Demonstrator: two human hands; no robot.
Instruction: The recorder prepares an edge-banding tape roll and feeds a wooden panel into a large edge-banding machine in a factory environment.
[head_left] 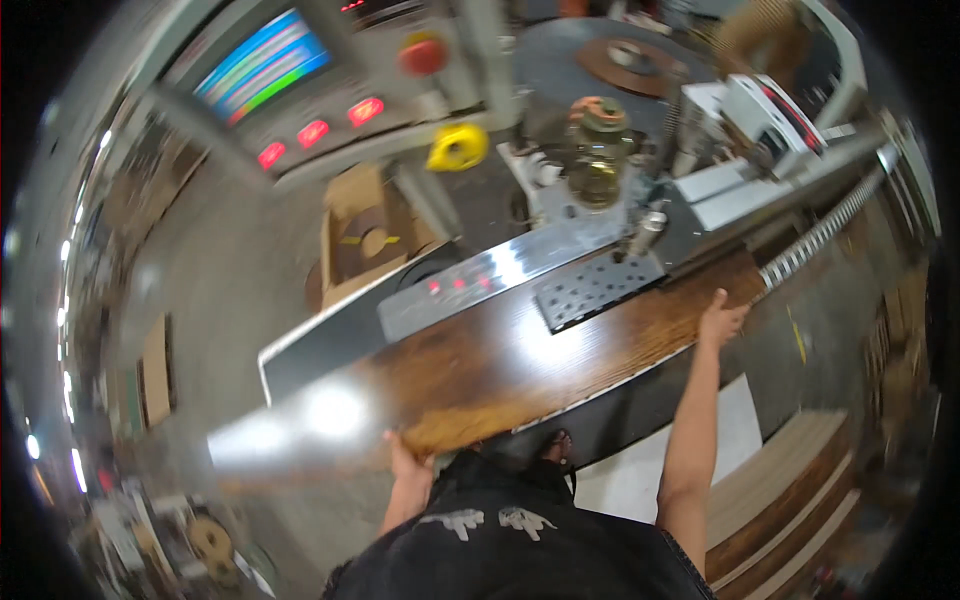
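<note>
A long brown wood-grain board (460,390) lies slantwise before me, its glossy top catching bright reflections. My left hand (408,462) grips its near edge left of my body, the other fingers hidden underneath. Near the right end, my right hand (722,322) is closed on the same edge, thumb on the top. The board's far side runs along a metal fence (510,262) and a dark plate with holes (600,290). Behind these stands a machine part with a clear container of yellowish liquid (597,175).
A control panel with a lit screen (262,68) and a red knob (423,55) rises at the far left, a yellow tape measure (457,147) beneath. An open cardboard box (365,225) sits below it. Stacked boards (785,490) lie at the near right. A ribbed hose (830,225) slants at right.
</note>
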